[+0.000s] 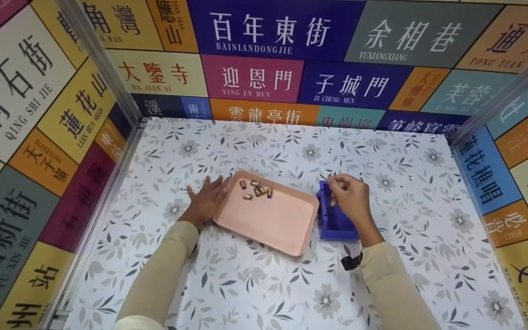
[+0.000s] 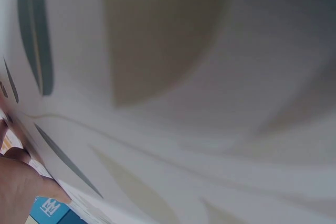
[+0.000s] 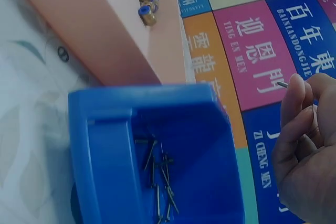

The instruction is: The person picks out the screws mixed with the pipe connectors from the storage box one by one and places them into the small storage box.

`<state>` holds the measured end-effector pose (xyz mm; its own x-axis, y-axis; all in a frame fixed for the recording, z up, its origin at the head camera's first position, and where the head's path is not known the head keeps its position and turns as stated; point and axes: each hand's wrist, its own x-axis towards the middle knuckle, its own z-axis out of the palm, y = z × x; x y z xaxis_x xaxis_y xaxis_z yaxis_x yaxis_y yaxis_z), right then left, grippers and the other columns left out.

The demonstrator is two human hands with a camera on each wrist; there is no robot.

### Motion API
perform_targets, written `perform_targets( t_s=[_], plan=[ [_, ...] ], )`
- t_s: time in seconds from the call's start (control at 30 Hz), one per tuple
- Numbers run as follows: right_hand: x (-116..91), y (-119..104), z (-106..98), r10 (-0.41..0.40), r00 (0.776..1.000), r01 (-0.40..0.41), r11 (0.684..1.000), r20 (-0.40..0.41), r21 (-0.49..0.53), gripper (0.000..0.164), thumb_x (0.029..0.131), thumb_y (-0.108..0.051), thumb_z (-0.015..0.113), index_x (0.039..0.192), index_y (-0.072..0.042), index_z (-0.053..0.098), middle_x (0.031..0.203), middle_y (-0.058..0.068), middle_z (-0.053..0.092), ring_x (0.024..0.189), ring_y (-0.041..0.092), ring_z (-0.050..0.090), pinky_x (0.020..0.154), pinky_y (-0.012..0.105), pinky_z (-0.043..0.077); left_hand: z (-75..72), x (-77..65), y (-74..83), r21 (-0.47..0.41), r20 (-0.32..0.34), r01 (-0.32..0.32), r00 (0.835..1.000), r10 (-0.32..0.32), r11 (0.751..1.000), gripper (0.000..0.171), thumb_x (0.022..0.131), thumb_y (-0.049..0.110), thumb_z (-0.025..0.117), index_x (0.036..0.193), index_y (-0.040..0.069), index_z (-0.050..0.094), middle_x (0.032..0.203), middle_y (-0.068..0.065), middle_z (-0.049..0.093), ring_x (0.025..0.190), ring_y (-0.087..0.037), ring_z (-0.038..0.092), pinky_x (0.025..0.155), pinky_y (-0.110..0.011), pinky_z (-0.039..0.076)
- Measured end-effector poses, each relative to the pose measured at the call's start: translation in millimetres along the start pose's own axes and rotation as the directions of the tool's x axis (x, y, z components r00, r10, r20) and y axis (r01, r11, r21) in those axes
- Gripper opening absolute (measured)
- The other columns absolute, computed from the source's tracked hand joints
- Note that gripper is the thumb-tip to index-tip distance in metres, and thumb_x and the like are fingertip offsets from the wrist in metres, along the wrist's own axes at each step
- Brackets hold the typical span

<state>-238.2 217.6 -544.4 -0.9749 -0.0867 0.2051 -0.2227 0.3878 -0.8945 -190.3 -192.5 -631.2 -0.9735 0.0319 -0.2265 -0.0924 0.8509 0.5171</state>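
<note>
My right hand [image 1: 353,195] is raised over the far end of a blue plastic bin [image 1: 339,237]. Between thumb and forefinger it pinches a thin metal screw [image 3: 282,84]; only its tip shows, so screw or nail is hard to tell. Several similar thin screws [image 3: 153,177] lie loose on the bin's floor in the right wrist view. My left hand [image 1: 206,200], fingers spread, rests against the left edge of a pink tray [image 1: 264,224]. Several small brass fittings with blue collars [image 1: 259,190] lie towards the tray's far left corner.
A white tablecloth with grey leaves and flowers [image 1: 255,293] covers the table. Panels with street names [image 1: 255,80] stand behind and on both sides. The tray and the bin sit close side by side. Mostly blurred tablecloth fills the left wrist view.
</note>
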Motion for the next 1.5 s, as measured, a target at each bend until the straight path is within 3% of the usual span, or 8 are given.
perform_targets(
  t_s=[0.23,0.43,0.63,0.83,1.0,1.2,1.4,1.5],
  plan=[
    [-7.7,14.1,-18.7,0.032,0.997,-0.034,0.999,-0.077,-0.025,0.023,0.097,-0.023,0.072,0.094,-0.001,0.077,0.062,0.012,0.066,0.04,0.012,0.061,0.039,0.023,0.047,1.1,-0.2,-1.0,-0.001,-0.001,-0.011,1.0,0.011,1.0,0.056,0.108,0.058,0.017,0.162,0.043,0.022,0.171,0.004,0.022,0.16,-0.036,0.004,0.112,-0.078,-0.019],
    [-15.4,27.6,-30.0,0.061,0.994,-0.067,0.995,-0.088,-0.069,0.027,0.098,-0.029,0.071,0.094,-0.003,0.077,0.067,0.021,0.068,0.042,0.014,0.062,0.039,0.021,0.042,1.2,-0.5,-1.9,0.011,-0.009,-0.04,0.999,0.04,0.999,0.056,0.109,0.057,0.018,0.162,0.041,0.021,0.171,0.002,0.024,0.16,-0.038,0.005,0.112,-0.08,-0.016],
    [-21.4,33.2,-33.0,0.103,0.99,-0.108,0.993,-0.093,-0.056,0.025,0.097,-0.026,0.073,0.093,-0.002,0.077,0.069,0.022,0.068,0.041,0.011,0.06,0.04,0.02,0.045,0.6,-0.1,-0.7,0.026,-0.005,-0.018,1.0,0.018,0.999,0.056,0.108,0.057,0.017,0.162,0.043,0.02,0.17,0.004,0.023,0.16,-0.037,0.006,0.113,-0.079,-0.016],
    [-24.0,31.0,-30.5,0.114,0.986,-0.122,0.991,-0.119,-0.062,0.021,0.098,-0.018,0.071,0.096,0.003,0.075,0.074,0.031,0.068,0.04,0.009,0.058,0.04,0.014,0.041,0.8,0.2,0.8,0.017,0.004,-0.006,1.0,0.006,1.0,0.056,0.108,0.057,0.016,0.162,0.043,0.02,0.171,0.004,0.022,0.16,-0.038,0.004,0.112,-0.079,-0.017],
    [-30.2,7.1,-29.7,0.105,0.987,-0.111,0.993,-0.123,-0.048,0.018,0.097,-0.01,0.069,0.094,0.007,0.073,0.071,0.033,0.065,0.039,0.012,0.057,0.039,0.01,0.036,0.0,0.1,2.5,0.028,0.003,0.002,1.0,-0.002,1.0,0.056,0.108,0.058,0.016,0.162,0.043,0.02,0.171,0.004,0.022,0.16,-0.037,0.004,0.113,-0.079,-0.016],
    [-32.7,-4.6,-31.2,0.106,0.988,-0.108,0.994,-0.113,-0.016,0.018,0.097,-0.01,0.071,0.094,0.007,0.073,0.074,0.036,0.065,0.039,0.013,0.058,0.039,0.014,0.04,-1.7,-0.8,2.4,0.016,0.009,0.0,1.0,0.0,1.0,0.056,0.108,0.058,0.017,0.162,0.043,0.019,0.171,0.004,0.021,0.16,-0.035,0.003,0.113,-0.078,-0.016],
    [-32.1,-3.5,-32.2,0.122,0.987,-0.123,0.992,-0.101,-0.001,0.018,0.096,-0.011,0.071,0.096,0.006,0.075,0.066,0.022,0.065,0.04,0.013,0.058,0.04,0.018,0.044,-3.1,-2.4,1.6,0.004,0.0,-0.041,0.999,0.041,0.999,0.055,0.109,0.054,0.019,0.162,0.041,0.021,0.171,0.001,0.022,0.16,-0.037,0.004,0.112,-0.08,-0.015],
    [-32.0,-4.0,-32.6,0.12,0.989,-0.121,0.993,-0.089,0.001,0.019,0.097,-0.01,0.071,0.098,0.008,0.074,0.066,0.022,0.065,0.04,0.013,0.058,0.04,0.018,0.044,-3.1,-2.2,1.3,-0.001,0.008,-0.033,0.999,0.033,0.999,0.055,0.109,0.055,0.019,0.163,0.041,0.021,0.171,0.0,0.022,0.16,-0.038,0.003,0.111,-0.08,-0.016]
  ],
)
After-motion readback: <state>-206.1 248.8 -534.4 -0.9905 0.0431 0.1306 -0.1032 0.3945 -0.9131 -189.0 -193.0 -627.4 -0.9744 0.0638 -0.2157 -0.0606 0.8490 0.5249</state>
